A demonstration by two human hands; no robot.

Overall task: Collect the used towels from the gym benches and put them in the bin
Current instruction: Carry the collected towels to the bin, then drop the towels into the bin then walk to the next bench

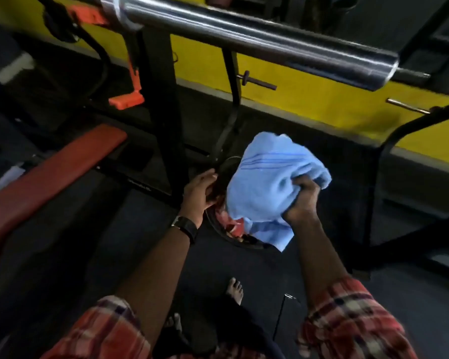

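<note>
My right hand point(302, 200) grips a bunched light blue towel point(267, 182) with darker blue stripes, held right over a round black bin point(219, 230) on the floor. The towel hides most of the bin's opening. Inside the bin, a red patterned cloth point(231, 224) shows under the towel's lower edge. My left hand point(198, 190) rests at the bin's left rim; its fingers curl over the edge, and something dark seems pinched there, though I cannot make it out. A watch sits on that wrist.
A red padded bench point(49, 180) runs along the left. A black rack upright point(163, 104) stands just behind the bin, with a steel barbell sleeve point(257, 40) overhead. Black machine legs point(389, 203) stand at right. A yellow wall panel point(308, 99) is behind. My bare feet point(235, 290) are on the dark floor.
</note>
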